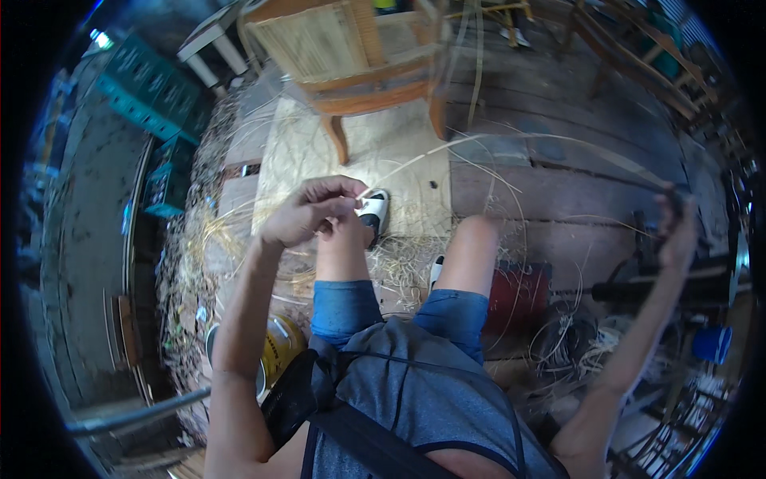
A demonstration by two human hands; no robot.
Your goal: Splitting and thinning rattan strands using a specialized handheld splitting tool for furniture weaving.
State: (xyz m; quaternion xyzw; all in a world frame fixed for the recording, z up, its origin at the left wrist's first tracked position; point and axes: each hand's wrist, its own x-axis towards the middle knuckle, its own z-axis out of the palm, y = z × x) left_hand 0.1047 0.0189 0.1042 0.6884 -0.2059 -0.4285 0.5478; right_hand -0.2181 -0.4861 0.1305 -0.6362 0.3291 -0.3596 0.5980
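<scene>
My left hand (309,211) is closed in a pinch on one end of a long pale rattan strip (511,136), above my left knee. From there the strip arcs up and over to the far right, in front of my body. At its other end, my right hand (677,227) is stretched well out to the side. Its fingers look closed around the strip, though motion blurs them. Something dark shows at those fingers, too smeared to name. A wooden chair (367,89) with a pale slatted or woven panel stands ahead of my knees.
Under the chair lies a pale sheet (291,152). Loose strips and shavings (215,231) litter the floor. Teal crates (148,88) stand at the left, a yellow can (281,347) beside my left thigh. At right are a red container (519,297), coiled strands (562,335) and a blue bucket (712,345).
</scene>
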